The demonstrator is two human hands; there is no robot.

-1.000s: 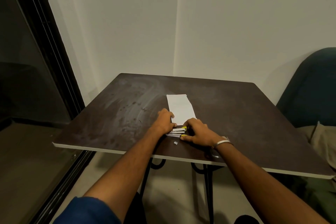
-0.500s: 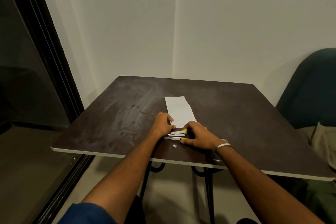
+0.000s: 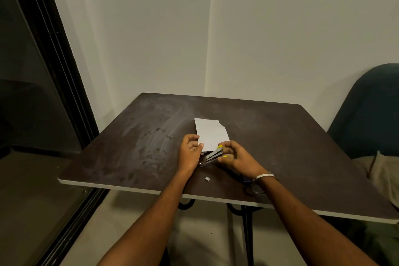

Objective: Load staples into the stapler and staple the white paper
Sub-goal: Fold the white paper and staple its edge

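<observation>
A person's two hands work a small metal stapler [image 3: 212, 156] at the near edge of a dark table [image 3: 133, 153], just on the near side of the white paper [image 3: 212, 136] that lies flat toward the table's middle. The right hand [image 3: 235, 157] pinches the stapler's yellow-tipped end between thumb and fingers, holding it tilted with that end raised off the table. The left hand [image 3: 190, 151] has its fingers curled at the stapler's other end and at the paper's near corner; whether it grips the stapler, the paper or neither cannot be told from here. A small strip of staples [image 3: 207, 178] lies alone on the table, nearer the edge than the stapler and apart from both hands. A metal bangle [image 3: 264, 177] circles the right wrist.

Judging by that loose strip, the loading step looks to be in hand: the stapler appears to be handled open or being opened, though its mechanism is too small to read. No staple shows on the paper. The next move likely calls for one hand to steady the stapler while the other picks up the tiny strip and seats it squarely in the channel, a fiddly pinch that could easily fumble before the paper's edge is fed in.
</observation>
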